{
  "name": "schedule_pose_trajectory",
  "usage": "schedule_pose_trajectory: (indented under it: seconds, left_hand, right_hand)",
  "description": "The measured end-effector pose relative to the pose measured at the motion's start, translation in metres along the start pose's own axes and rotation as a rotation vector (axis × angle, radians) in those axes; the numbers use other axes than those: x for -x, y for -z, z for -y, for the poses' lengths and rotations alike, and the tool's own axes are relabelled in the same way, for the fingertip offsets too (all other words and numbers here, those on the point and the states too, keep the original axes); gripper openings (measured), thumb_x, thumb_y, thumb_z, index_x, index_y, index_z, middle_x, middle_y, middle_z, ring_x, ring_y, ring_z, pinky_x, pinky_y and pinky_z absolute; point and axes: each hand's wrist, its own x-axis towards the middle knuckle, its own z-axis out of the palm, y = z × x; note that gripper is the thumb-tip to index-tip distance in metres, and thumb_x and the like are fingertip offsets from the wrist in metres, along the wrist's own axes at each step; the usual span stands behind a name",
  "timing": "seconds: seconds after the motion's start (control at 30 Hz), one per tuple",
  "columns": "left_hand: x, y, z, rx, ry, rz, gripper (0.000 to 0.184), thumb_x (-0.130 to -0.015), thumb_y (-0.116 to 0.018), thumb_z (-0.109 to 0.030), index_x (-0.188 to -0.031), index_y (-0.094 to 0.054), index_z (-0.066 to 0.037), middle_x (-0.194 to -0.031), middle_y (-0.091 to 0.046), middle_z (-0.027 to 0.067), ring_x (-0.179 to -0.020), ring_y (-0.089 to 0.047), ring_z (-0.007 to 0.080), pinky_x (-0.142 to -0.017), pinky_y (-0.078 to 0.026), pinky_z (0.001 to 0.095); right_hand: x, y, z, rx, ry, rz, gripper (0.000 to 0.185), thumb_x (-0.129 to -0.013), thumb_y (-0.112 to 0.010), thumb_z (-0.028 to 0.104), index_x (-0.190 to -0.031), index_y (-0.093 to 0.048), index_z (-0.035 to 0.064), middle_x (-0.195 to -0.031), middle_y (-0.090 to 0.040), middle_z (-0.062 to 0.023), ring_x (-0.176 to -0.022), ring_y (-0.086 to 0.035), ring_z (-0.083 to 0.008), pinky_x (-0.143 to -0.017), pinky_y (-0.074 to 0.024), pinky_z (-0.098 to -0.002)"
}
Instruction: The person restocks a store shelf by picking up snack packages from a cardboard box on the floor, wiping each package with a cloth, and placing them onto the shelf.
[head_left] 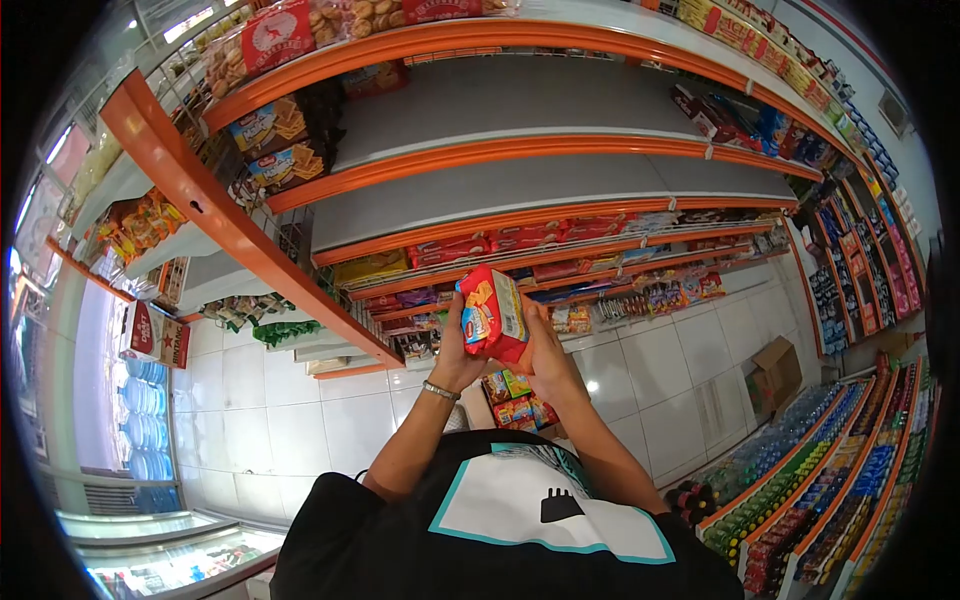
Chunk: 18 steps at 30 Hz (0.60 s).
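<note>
Between my two hands, in front of my chest, is a red snack packet (493,313) with a picture of biscuits on its front and a pale label panel on its side. My left hand (455,345) grips its left side, a bracelet on the wrist. On the right side, my right hand (543,350) is closed around the packet's lower edge. Below the packet, near my body, a box (478,408) holds several red, yellow and green packets (515,410).
Orange-edged shelves (520,150) rise ahead, with biscuit packs (270,125) at the left and red packs (530,235) lower down. An orange post (250,230) slants at left. Bottle rows (800,470) stand at right, near an open cardboard box (777,370) on the tiled floor (655,370).
</note>
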Motion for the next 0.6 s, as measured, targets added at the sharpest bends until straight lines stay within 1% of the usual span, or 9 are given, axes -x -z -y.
schedule_pose_trajectory:
  seconds: [0.03, 0.17, 0.27, 0.33, 0.37, 0.4, 0.47, 0.5, 0.6]
  left_hand:
    - [0.0, 0.001, -0.004, -0.105, -0.053, -0.02, 0.061, -0.1, -0.047, -0.055, -0.138, -0.046, -0.007, -0.131, -0.06, 0.0102, -0.119, -0.06, 0.0225, -0.102, -0.049, 0.0433]
    - [0.004, -0.016, -0.006, -0.295, -0.252, -0.143, 0.053, -0.102, -0.045, -0.051, -0.14, -0.04, -0.015, -0.125, -0.059, 0.0068, -0.113, -0.062, 0.0184, -0.096, -0.053, 0.0396]
    - [0.002, -0.024, -0.006, -0.331, -0.295, -0.182, 0.049, -0.103, -0.046, -0.048, -0.14, -0.039, -0.017, -0.127, -0.054, 0.0044, -0.115, -0.059, 0.0164, -0.098, -0.051, 0.0387]
    - [0.003, -0.027, -0.01, -0.3, -0.371, 0.041, 0.044, -0.104, -0.045, -0.043, -0.14, -0.04, -0.017, -0.128, -0.052, 0.0029, -0.121, -0.053, 0.015, -0.101, -0.046, 0.0365]
    - [-0.002, -0.01, -0.014, -0.244, -0.321, 0.071, 0.042, -0.104, -0.05, -0.031, -0.142, -0.039, -0.015, -0.133, -0.051, 0.0021, -0.124, -0.049, 0.0153, -0.104, -0.042, 0.034]
    - [0.001, -0.012, -0.018, -0.243, -0.317, 0.075, 0.042, -0.104, -0.05, -0.031, -0.142, -0.039, -0.015, -0.133, -0.051, 0.0021, -0.124, -0.049, 0.0153, -0.104, -0.042, 0.034]
    - [0.005, -0.015, -0.027, -0.516, -0.363, 0.111, 0.048, -0.101, -0.057, -0.019, -0.144, -0.037, -0.016, -0.135, -0.05, 0.0021, -0.12, -0.051, 0.0162, -0.102, -0.044, 0.0329]
    - [0.007, -0.019, -0.034, -0.555, -0.349, 0.095, 0.064, -0.094, -0.067, -0.011, -0.148, -0.033, -0.016, -0.139, -0.048, 0.0039, -0.124, -0.05, 0.0178, -0.103, -0.045, 0.0352]
    - [0.017, -0.034, -0.051, -0.745, -0.381, 0.187, 0.078, -0.089, -0.072, -0.008, -0.152, -0.027, -0.017, -0.146, -0.044, 0.0062, -0.129, -0.047, 0.0193, -0.107, -0.043, 0.0379]
  right_hand:
    - [0.013, -0.009, 0.013, -0.014, -0.1, 0.001, 0.054, -0.103, -0.047, 0.045, -0.145, -0.039, 0.0116, -0.133, -0.056, -0.0103, -0.119, -0.059, -0.0231, -0.09, -0.0564, -0.0448]
    - [0.02, -0.003, 0.012, -0.156, -0.166, 0.103, 0.05, -0.102, -0.053, 0.038, -0.144, -0.041, 0.0144, -0.133, -0.056, -0.0103, -0.119, -0.06, -0.024, -0.09, -0.0563, -0.046]
    - [0.016, 0.001, 0.009, -0.049, -0.023, 0.102, 0.051, -0.099, -0.059, 0.033, -0.142, -0.041, 0.014, -0.134, -0.056, -0.0109, -0.117, -0.061, -0.0276, -0.093, -0.0558, -0.0473]
    - [0.019, 0.0, 0.026, -0.22, -0.071, 0.156, 0.05, -0.098, -0.061, 0.03, -0.141, -0.042, 0.0122, -0.132, -0.058, -0.0109, -0.118, -0.062, -0.0294, -0.097, -0.0546, -0.0463]
    - [0.015, 0.003, 0.023, -0.235, -0.023, 0.093, 0.05, -0.098, -0.06, 0.033, -0.14, -0.043, 0.0118, -0.132, -0.059, -0.0109, -0.119, -0.062, -0.0288, -0.099, -0.0538, -0.0451]
    - [0.012, 0.008, 0.023, -0.234, -0.019, 0.09, 0.05, -0.098, -0.06, 0.033, -0.14, -0.043, 0.0118, -0.132, -0.059, -0.0109, -0.119, -0.062, -0.0288, -0.099, -0.0538, -0.0451]
    - [0.009, 0.019, 0.027, -0.284, -0.082, 0.179, 0.05, -0.098, -0.059, 0.036, -0.14, -0.044, 0.0134, -0.133, -0.059, -0.0107, -0.119, -0.062, -0.0265, -0.099, -0.0537, -0.0444]
    - [0.006, 0.018, 0.025, -0.227, -0.031, 0.117, 0.054, -0.097, -0.059, 0.041, -0.141, -0.045, 0.0108, -0.136, -0.058, -0.0104, -0.121, -0.06, -0.0249, -0.102, -0.0514, -0.0427]
    - [-0.002, 0.021, 0.028, -0.295, -0.081, 0.107, 0.055, -0.094, -0.066, 0.036, -0.139, -0.046, 0.0108, -0.133, -0.058, -0.0082, -0.12, -0.06, -0.0238, -0.097, -0.0548, -0.0408]
